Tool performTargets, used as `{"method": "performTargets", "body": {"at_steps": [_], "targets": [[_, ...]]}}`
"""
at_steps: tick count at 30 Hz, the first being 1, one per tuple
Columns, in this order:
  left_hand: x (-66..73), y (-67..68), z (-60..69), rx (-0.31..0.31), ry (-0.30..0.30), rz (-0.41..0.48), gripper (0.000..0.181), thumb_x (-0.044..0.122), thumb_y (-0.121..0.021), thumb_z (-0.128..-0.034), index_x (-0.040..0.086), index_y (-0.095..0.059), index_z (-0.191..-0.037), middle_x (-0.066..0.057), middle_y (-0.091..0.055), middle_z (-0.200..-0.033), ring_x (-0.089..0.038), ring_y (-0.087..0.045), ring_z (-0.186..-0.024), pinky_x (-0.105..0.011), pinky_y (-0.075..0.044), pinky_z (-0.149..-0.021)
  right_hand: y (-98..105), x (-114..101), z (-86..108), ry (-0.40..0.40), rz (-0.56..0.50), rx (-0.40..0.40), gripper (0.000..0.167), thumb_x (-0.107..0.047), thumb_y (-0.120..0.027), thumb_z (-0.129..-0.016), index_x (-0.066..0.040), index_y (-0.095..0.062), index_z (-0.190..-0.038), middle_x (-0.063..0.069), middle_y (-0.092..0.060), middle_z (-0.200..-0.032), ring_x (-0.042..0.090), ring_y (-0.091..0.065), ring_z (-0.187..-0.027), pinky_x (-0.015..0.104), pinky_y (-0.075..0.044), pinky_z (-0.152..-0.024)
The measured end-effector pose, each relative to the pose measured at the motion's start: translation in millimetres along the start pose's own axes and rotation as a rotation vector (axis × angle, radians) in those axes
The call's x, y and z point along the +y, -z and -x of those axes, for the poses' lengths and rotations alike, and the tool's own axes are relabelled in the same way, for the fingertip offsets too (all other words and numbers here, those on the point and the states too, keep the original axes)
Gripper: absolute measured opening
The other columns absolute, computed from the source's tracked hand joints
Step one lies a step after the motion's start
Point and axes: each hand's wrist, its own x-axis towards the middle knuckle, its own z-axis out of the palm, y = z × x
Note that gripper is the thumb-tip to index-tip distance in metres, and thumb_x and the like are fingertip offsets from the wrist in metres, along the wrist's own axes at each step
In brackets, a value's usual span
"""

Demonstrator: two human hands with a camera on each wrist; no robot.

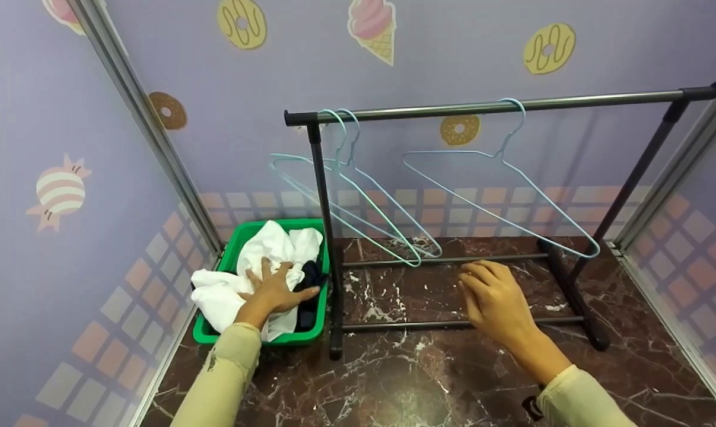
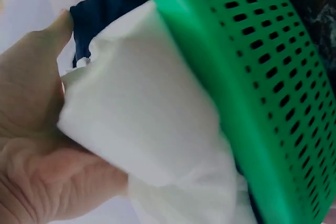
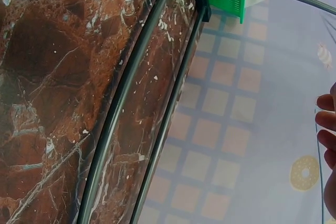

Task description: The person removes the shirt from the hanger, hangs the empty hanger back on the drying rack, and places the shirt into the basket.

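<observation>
A green basket [image 1: 201, 333] holds white cloth [image 1: 215, 302] and dark navy cloth [image 1: 308, 308]. My left hand [image 1: 274, 292] rests on the white cloth with its fingers spread. The left wrist view shows the thumb beside the navy cloth [image 2: 100, 17], while the white cloth [image 2: 152, 98] hides the fingertips. My right hand [image 1: 495, 296] hovers in front of the clothes rack [image 1: 452, 108], its fingers loosely bent and holding nothing. At the right edge of the right wrist view, only the fingers [image 3: 326, 120] show. Nearest above this hand hangs a light blue hanger [image 1: 547, 198].
Two more hangers [image 1: 387, 228] hang at the rack's left end, close to the basket. The rack's lower bars [image 1: 405, 325] run just above the dark marbled surface [image 1: 393, 379]. Patterned walls [image 1: 423, 71] enclose the back and both sides. A small dark object [image 1: 532, 408] lies by the right sleeve.
</observation>
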Motion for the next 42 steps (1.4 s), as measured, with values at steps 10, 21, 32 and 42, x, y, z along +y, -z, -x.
{"method": "performTargets", "body": {"at_steps": [10,21,32,42], "targets": [[-30.6,-9.5,-41.6,-0.100,0.012,0.004,0.113,0.071,-0.076,-0.0870,0.013,-0.021,-0.168,-0.042,-0.001,-0.171,-0.072,-0.012,-0.154,-0.079,-0.027,-0.121,5,-1,8.7,-0.028,0.021,-0.024,0.011,-0.006,-0.072,-0.093,-0.001,-0.081,-0.095,0.015,-0.080,-0.108,0.038,-0.070,-0.101,0.052,-0.053,-0.095],[-28.5,-0.8,-35.1,-0.113,0.027,0.088,0.090,0.025,-0.073,-0.0946,0.001,-0.020,-0.164,-0.042,-0.028,-0.164,-0.057,-0.032,-0.154,-0.065,-0.040,-0.120,5,-3,12.5,-0.149,0.125,-0.001,0.008,-0.005,-0.074,-0.091,0.001,-0.079,-0.094,0.018,-0.079,-0.102,0.042,-0.070,-0.099,0.056,-0.050,-0.097],[-45.1,-18.2,-56.2,-0.139,0.062,-0.086,0.087,0.023,-0.068,-0.0937,0.002,-0.018,-0.163,-0.045,-0.022,-0.161,-0.062,-0.031,-0.151,-0.065,-0.045,-0.114,-2,-12,13.2,-0.149,0.136,-0.031,0.010,-0.010,-0.073,-0.094,-0.002,-0.080,-0.093,0.016,-0.079,-0.102,0.041,-0.070,-0.100,0.056,-0.051,-0.096],[-58.5,-25.7,-73.8,-0.162,0.062,-0.091,0.090,0.014,-0.062,-0.0912,0.004,-0.013,-0.166,-0.048,-0.018,-0.161,-0.064,-0.029,-0.150,-0.061,-0.047,-0.107,2,-17,11.9,-0.216,0.121,0.023,0.012,-0.011,-0.074,-0.093,-0.001,-0.079,-0.096,0.019,-0.077,-0.106,0.043,-0.068,-0.105,0.057,-0.050,-0.097]]}}
